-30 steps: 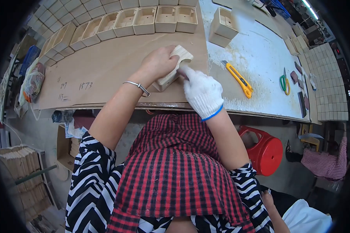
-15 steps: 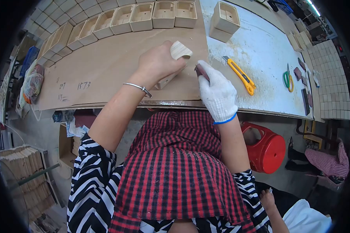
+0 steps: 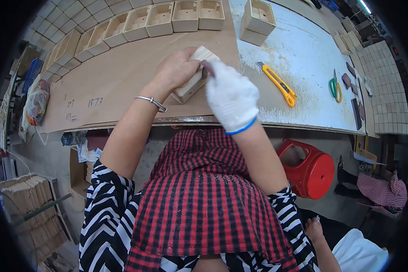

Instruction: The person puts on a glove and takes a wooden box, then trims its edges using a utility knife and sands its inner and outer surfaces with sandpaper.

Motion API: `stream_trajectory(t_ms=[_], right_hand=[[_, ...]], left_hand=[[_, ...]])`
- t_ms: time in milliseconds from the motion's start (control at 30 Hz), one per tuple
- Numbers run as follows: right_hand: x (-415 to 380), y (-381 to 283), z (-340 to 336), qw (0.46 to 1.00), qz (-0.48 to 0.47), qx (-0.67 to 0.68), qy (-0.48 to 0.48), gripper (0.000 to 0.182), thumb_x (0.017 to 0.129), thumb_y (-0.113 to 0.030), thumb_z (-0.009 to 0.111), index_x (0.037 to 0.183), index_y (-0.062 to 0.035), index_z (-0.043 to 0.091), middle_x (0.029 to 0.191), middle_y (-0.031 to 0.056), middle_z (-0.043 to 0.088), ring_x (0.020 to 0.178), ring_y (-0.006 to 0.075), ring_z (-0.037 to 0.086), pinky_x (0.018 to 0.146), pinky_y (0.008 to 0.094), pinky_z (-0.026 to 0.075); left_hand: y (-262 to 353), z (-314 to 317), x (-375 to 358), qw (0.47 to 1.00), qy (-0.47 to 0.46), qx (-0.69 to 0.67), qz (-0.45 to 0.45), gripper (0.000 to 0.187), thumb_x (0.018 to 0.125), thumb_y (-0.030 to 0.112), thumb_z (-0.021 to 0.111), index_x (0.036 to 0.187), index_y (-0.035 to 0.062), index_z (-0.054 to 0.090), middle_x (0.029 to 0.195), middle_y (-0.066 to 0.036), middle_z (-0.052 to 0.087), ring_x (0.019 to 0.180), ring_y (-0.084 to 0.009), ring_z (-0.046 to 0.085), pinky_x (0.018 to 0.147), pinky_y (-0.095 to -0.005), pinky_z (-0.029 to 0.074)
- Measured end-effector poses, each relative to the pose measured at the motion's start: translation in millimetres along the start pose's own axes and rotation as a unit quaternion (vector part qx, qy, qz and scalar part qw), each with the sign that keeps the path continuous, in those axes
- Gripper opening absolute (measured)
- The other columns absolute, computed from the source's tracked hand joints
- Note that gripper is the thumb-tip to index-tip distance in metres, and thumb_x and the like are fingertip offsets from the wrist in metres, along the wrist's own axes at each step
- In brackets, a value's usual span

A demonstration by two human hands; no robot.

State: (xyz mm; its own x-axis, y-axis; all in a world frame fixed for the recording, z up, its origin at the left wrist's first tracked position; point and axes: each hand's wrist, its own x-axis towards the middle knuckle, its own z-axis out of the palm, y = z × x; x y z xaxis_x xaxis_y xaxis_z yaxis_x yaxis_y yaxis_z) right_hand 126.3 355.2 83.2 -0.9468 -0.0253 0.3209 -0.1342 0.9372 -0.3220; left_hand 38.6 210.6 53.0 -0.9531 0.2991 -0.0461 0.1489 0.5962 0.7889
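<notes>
My bare left hand [image 3: 173, 71] is closed around a pale wooden box [image 3: 188, 92], tilted above the brown cardboard sheet [image 3: 136, 84]. My right hand [image 3: 235, 97], in a white knitted glove with a blue cuff, pinches a dark reddish-brown piece of sandpaper [image 3: 207, 68]. The sandpaper is up against the box's upper end, near my left fingertips. Fingers and glove cover part of the box, and the glove is slightly blurred. Right of the glove lies a yellow utility knife [image 3: 279, 85] with its blade out.
Open wooden boxes [image 3: 160, 22] line the back, with two stacked boxes [image 3: 257, 27] right of them. Scissors [image 3: 335, 89], sandpaper scraps [image 3: 347, 80] and a dark block [image 3: 356, 113] lie at right. A red stool [image 3: 319, 177] stands below; another person's hand [image 3: 314, 230] shows lower right.
My right hand has moved left with the sandpaper, from beside the box onto its upper end. My left hand still grips the box, shifted slightly in view.
</notes>
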Motion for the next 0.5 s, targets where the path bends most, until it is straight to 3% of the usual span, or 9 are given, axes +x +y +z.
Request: stream_trajectory(t_ms=[100, 167, 300, 433, 500], right_hand=[[-1, 6, 3, 0.999, -0.013, -0.022, -0.025, 0.022, 0.087, -0.017, 0.058, 0.106, -0.0135, 0.069, 0.089, 0.0127, 0.071, 0.077, 0.0336, 0.068, 0.069, 0.043, 0.055], [-1, 18, 5, 0.997, -0.065, 0.026, -0.012, 0.017, 0.088, -0.017, 0.058, 0.101, -0.0137, 0.069, 0.086, 0.0132, 0.07, 0.075, 0.0329, 0.068, 0.066, 0.0428, 0.055], [-7, 38, 7, 0.99, -0.077, 0.104, 0.054, 0.014, 0.088, -0.017, 0.057, 0.096, -0.0136, 0.068, 0.081, 0.0128, 0.069, 0.071, 0.0312, 0.068, 0.063, 0.0425, 0.055], [6, 21, 25, 0.996, -0.036, 0.057, 0.064, 0.018, 0.089, -0.017, 0.055, 0.099, -0.0139, 0.07, 0.079, 0.0133, 0.069, 0.071, 0.0312, 0.069, 0.063, 0.042, 0.054], [7, 23, 17, 0.996, -0.07, 0.039, 0.032, 0.02, 0.089, -0.017, 0.055, 0.101, -0.0143, 0.07, 0.078, 0.0128, 0.069, 0.07, 0.0313, 0.068, 0.064, 0.0421, 0.054]], left_hand=[[-9, 1, 6, 0.997, -0.046, -0.066, -0.001, 0.045, 0.079, 0.025, 0.051, 0.12, 0.0096, 0.064, 0.107, -0.021, 0.069, 0.103, -0.0362, 0.064, 0.089, -0.044, 0.048], [-13, 3, 5, 0.998, -0.025, -0.052, 0.002, 0.045, 0.08, 0.024, 0.05, 0.12, 0.0098, 0.064, 0.106, -0.021, 0.069, 0.102, -0.036, 0.064, 0.089, -0.0436, 0.049], [-7, 3, 7, 0.999, 0.016, -0.031, 0.012, 0.044, 0.081, 0.022, 0.049, 0.12, 0.0098, 0.064, 0.105, -0.02, 0.069, 0.101, -0.0354, 0.065, 0.089, -0.0425, 0.049], [-15, 5, 7, 0.999, 0.004, -0.034, 0.023, 0.044, 0.082, 0.021, 0.048, 0.12, 0.0083, 0.064, 0.104, -0.02, 0.07, 0.101, -0.0354, 0.065, 0.09, -0.0423, 0.048], [-20, 7, 12, 0.997, -0.003, -0.064, 0.039, 0.043, 0.083, 0.021, 0.047, 0.121, 0.0075, 0.064, 0.103, -0.021, 0.069, 0.101, -0.0357, 0.065, 0.089, -0.0426, 0.049]])
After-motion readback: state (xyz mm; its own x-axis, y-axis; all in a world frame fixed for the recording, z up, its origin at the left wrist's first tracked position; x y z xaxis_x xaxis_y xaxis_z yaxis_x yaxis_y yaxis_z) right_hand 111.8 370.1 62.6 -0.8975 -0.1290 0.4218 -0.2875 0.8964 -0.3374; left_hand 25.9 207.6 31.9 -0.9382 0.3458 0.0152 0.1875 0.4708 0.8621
